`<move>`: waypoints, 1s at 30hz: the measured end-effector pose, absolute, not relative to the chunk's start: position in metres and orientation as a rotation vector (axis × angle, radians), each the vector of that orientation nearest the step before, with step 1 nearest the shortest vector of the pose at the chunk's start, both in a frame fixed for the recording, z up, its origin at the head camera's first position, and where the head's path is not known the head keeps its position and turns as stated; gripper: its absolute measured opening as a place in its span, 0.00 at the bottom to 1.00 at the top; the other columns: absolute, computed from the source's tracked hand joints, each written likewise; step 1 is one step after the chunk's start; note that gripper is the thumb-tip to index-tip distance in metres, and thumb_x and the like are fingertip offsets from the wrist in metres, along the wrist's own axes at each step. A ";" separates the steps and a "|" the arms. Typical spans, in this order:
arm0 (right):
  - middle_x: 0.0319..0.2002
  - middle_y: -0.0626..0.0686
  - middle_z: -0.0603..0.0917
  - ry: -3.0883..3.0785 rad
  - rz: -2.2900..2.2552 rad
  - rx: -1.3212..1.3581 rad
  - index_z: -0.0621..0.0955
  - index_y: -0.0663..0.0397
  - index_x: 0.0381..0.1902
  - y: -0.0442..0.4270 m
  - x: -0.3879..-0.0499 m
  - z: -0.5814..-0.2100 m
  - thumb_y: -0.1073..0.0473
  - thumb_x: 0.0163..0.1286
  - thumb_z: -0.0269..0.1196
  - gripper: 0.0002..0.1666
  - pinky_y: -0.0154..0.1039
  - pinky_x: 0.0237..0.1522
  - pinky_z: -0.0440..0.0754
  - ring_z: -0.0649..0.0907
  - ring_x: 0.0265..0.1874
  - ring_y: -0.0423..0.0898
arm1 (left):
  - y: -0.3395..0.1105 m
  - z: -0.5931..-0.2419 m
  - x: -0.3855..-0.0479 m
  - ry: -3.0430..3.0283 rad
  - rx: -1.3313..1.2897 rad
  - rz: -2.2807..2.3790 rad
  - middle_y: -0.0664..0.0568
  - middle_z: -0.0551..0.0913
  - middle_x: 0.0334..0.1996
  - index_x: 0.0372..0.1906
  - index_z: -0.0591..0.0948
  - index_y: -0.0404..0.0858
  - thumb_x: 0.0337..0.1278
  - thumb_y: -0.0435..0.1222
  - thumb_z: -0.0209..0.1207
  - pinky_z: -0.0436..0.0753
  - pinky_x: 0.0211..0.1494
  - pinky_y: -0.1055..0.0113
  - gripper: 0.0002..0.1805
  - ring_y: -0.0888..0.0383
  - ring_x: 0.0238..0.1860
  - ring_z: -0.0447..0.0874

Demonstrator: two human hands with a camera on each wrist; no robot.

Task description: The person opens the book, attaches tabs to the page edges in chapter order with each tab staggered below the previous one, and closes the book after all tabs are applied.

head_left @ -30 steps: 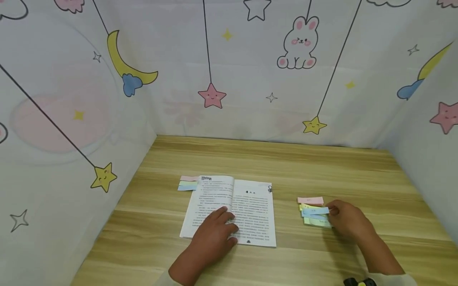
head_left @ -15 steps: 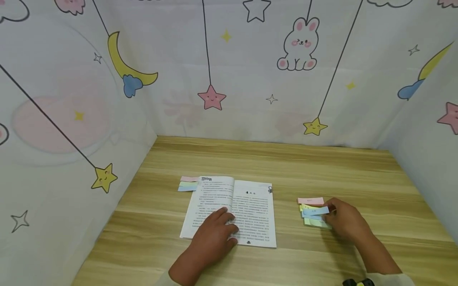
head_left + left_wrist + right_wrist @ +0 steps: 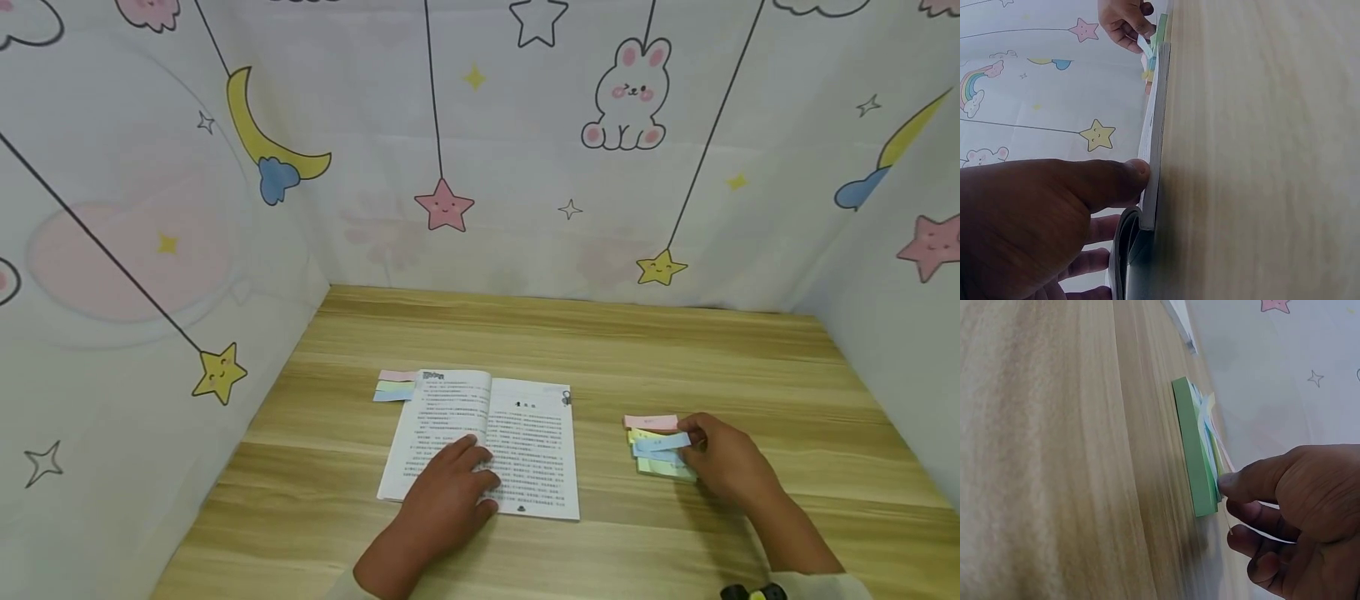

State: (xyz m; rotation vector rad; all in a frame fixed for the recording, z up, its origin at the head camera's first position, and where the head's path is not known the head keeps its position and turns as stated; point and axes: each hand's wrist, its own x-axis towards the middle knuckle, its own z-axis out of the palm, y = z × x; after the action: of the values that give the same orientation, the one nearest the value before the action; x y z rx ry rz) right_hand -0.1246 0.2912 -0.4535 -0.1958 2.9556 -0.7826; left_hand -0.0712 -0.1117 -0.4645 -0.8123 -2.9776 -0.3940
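Note:
An open book of printed text lies on the table in the head view. My left hand rests on its lower middle, fingers lying over the left page and the fold. In the left wrist view the thumb touches the book's near edge. To the right of the book, my right hand pinches the end of a blue sticky strip between thumb and index finger. Beneath that strip are pads of sticky notes: pink, yellow, blue and green. The right wrist view shows the green pad edge-on.
Pink, green and blue tabs stick out from the book's upper left side. The wooden table meets white cloth walls printed with stars, moons and a rabbit on the left, back and right.
My right hand has shifted very slightly away from me, and the blue strip tilts up a little more at its right end. My left hand and the book stay put.

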 end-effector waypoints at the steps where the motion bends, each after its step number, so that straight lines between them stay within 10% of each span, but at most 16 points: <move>1: 0.43 0.58 0.85 2.961 -0.785 -0.204 0.79 0.67 0.55 0.291 -0.125 -0.454 0.65 0.66 0.69 0.21 0.51 0.38 0.83 0.84 0.42 0.55 | -0.112 -0.465 -0.071 -2.977 -0.813 -0.393 0.52 0.82 0.58 0.47 0.89 0.48 0.59 0.45 0.71 0.64 0.76 0.54 0.13 0.48 0.72 0.68; 12: 0.54 0.64 0.83 3.007 -0.832 -0.381 0.84 0.59 0.56 0.290 -0.124 -0.457 0.63 0.68 0.67 0.18 0.58 0.42 0.84 0.83 0.46 0.58 | -0.112 -0.464 -0.072 -2.973 -0.804 -0.385 0.53 0.82 0.58 0.47 0.89 0.48 0.58 0.45 0.71 0.65 0.76 0.54 0.13 0.48 0.72 0.68; 19: 0.38 0.53 0.84 3.022 -0.838 -0.290 0.82 0.63 0.57 0.279 -0.128 -0.461 0.47 0.73 0.67 0.26 0.45 0.31 0.79 0.79 0.31 0.46 | -0.112 -0.463 -0.072 -2.976 -0.800 -0.377 0.52 0.82 0.58 0.47 0.90 0.48 0.58 0.45 0.71 0.64 0.76 0.55 0.13 0.48 0.72 0.68; 30: 0.40 0.51 0.87 3.029 -0.730 -0.428 0.87 0.53 0.42 0.268 -0.132 -0.466 0.64 0.68 0.69 0.05 0.51 0.38 0.83 0.85 0.39 0.51 | -0.112 -0.465 -0.072 -2.976 -0.810 -0.381 0.52 0.82 0.58 0.47 0.89 0.48 0.58 0.45 0.71 0.65 0.76 0.55 0.13 0.48 0.71 0.69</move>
State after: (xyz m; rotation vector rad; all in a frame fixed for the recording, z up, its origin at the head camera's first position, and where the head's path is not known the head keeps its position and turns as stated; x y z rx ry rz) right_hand -0.1322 0.2681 -0.4658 -0.4279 3.0290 -0.7303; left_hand -0.0718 -0.1121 -0.4647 -0.8102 -2.9765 -0.3811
